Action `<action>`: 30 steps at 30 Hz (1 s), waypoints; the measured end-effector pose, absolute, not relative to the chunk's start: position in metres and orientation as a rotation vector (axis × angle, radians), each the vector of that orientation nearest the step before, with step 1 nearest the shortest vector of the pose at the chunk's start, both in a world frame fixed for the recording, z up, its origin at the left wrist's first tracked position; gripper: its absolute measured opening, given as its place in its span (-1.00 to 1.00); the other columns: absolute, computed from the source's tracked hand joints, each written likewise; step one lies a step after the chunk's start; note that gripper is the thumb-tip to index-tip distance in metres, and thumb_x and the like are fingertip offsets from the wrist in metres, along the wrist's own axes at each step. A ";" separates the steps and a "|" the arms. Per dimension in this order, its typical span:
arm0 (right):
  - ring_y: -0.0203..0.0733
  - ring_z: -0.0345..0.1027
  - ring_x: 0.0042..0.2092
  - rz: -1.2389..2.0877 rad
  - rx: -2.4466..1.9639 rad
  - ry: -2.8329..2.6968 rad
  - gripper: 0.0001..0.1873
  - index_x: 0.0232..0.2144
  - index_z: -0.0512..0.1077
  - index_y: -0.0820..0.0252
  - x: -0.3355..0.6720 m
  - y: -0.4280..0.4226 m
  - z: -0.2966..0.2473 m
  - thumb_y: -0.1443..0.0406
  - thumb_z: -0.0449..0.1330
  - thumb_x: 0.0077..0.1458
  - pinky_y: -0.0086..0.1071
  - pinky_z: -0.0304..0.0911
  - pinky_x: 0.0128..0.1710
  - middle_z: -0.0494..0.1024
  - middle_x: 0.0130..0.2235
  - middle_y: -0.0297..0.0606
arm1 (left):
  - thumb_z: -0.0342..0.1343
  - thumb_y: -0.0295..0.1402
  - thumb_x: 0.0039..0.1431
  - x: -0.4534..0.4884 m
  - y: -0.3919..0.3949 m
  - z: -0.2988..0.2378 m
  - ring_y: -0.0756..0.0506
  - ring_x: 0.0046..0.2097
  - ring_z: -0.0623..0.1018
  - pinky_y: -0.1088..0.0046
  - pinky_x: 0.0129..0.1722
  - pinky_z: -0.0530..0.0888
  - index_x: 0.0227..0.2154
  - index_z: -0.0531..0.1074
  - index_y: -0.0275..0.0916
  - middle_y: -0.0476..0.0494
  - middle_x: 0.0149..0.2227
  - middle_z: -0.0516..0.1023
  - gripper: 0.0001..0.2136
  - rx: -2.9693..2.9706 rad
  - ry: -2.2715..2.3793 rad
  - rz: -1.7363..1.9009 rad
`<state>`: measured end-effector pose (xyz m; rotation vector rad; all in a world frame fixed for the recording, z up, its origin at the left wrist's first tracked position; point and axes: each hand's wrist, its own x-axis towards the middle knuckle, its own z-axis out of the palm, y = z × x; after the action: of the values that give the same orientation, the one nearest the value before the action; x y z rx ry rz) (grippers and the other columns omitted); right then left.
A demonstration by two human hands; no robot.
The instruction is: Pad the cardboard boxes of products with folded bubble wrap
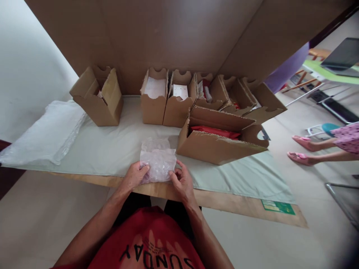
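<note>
A piece of clear bubble wrap (pixel 158 160) lies at the table's front edge, its far end narrower and raised. My left hand (pixel 136 173) grips its left side, thumb on top. On the opposite side my right hand (pixel 181 179) pinches the near right corner between thumb and fingers. Whether something lies inside the wrap I cannot make out. Just beyond my right hand stands a long cardboard box (pixel 221 149) with flat red packets (pixel 215 131) in it.
A stack of bubble wrap sheets (pixel 47 130) lies at the left. One cardboard box (pixel 110 104) stands behind it, and several more, including a box with white cards (pixel 154 106), line the back panel (pixel 174 37). At the right, a person's feet (pixel 305 151) are on the floor.
</note>
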<state>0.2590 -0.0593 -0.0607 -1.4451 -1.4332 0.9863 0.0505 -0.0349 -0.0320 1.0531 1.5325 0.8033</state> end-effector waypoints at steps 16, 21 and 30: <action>0.05 0.19 0.32 0.398 -1.148 -2.636 -0.42 0.28 0.29 0.17 0.255 -0.045 -0.033 0.36 0.17 0.22 0.02 0.07 0.30 0.35 0.33 -0.02 | 0.14 -0.08 0.12 0.040 -0.061 -0.037 -0.21 -0.20 0.65 0.27 -0.22 0.59 0.17 0.35 -0.35 -0.28 -0.15 0.65 -0.39 1.290 1.768 1.025; 0.05 0.33 0.20 0.583 -1.094 -2.612 -0.44 0.23 0.34 0.22 0.257 -0.038 -0.019 0.38 0.21 0.18 -0.03 0.20 0.17 0.44 0.26 -0.02 | 0.23 -0.33 0.19 0.031 -0.080 -0.024 -0.36 0.35 0.35 -0.04 0.27 0.38 0.24 0.33 -0.19 -0.38 0.25 0.43 -0.46 2.333 1.527 0.938; -0.08 0.52 -0.02 1.106 -1.065 -2.375 -0.59 0.09 0.49 0.10 0.270 -0.018 0.005 0.30 0.26 0.18 -0.22 0.31 0.05 0.67 -0.03 -0.20 | 0.09 -0.52 0.21 0.036 -0.055 -0.026 -0.15 -0.07 0.65 0.22 0.07 0.56 -0.01 0.49 -0.15 -0.15 -0.14 0.68 -0.69 2.351 1.302 0.941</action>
<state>0.2704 -0.0184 0.0053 -1.0648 -2.3752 1.1056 0.0357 -0.0547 -0.0262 2.3505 1.3024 0.9413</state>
